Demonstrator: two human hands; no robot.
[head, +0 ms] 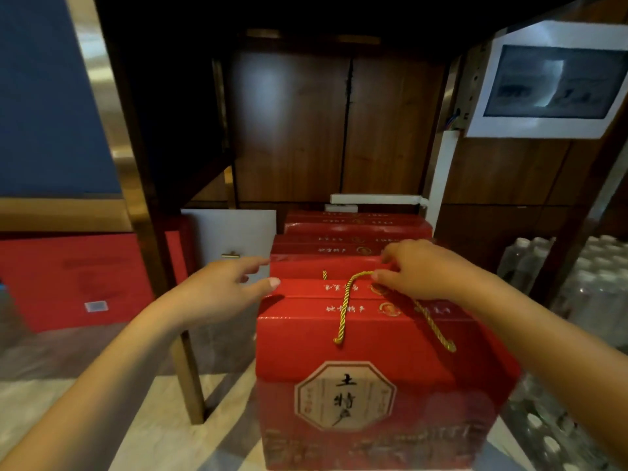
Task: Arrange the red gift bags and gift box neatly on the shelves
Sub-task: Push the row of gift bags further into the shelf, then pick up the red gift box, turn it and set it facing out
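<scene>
A person's right hand point(413, 268) pinches the gold cord handle point(346, 302) atop the nearest red gift box point(370, 362), while the left hand point(222, 287) rests spread-fingered against the box's top left edge. The box stands on the floor under a wooden shelf frame point(183, 362), touching a row of matching red boxes point(353, 232) behind. A tug on the loose cord could tilt the box or push the row askew.
</scene>
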